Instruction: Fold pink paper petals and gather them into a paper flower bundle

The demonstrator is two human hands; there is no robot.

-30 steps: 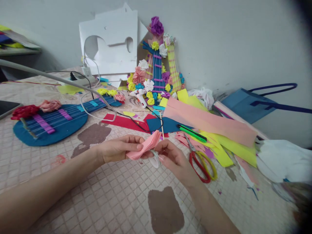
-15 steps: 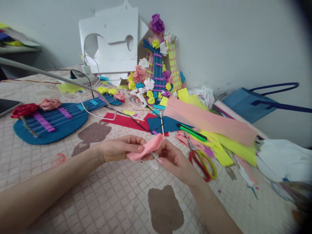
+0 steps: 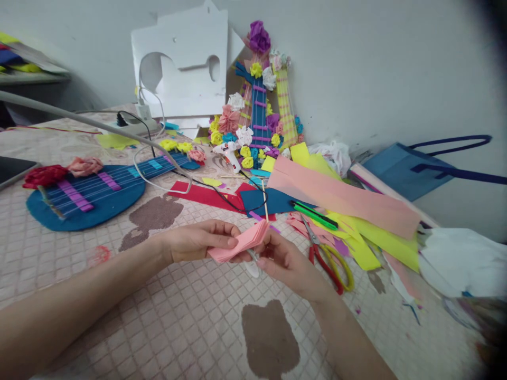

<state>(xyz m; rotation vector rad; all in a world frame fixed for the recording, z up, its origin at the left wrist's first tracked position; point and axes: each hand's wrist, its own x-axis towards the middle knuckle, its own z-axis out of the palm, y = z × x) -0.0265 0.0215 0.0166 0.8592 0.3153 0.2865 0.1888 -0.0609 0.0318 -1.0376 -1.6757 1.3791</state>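
Pinched between the thumb and fingers of my left hand (image 3: 212, 240) is a folded stack of pink paper (image 3: 240, 243), its layered edges showing at the upper right end. My right hand (image 3: 283, 261) is closed at that same end, fingertips against the stack's lower right side. A thin whitish strip (image 3: 252, 255) runs from my right thumb and finger under the stack; its exact kind is unclear. Both hands are just above the table. Right of my right hand lie scissors (image 3: 335, 264) with red and yellow handles.
A green cutter (image 3: 316, 216) lies on cut paper beside a long pink sheet (image 3: 340, 192). Behind stand a white glue gun (image 3: 227, 157) and flower-decorated paper guitars (image 3: 259, 116). A blue guitar shape (image 3: 87, 211) lies left. A white cable (image 3: 119, 131) crosses above the table (image 3: 178, 327).
Both hands keep their hold on the pink stack, with only slight finger movement at its right end. The whole view has shifted a little.
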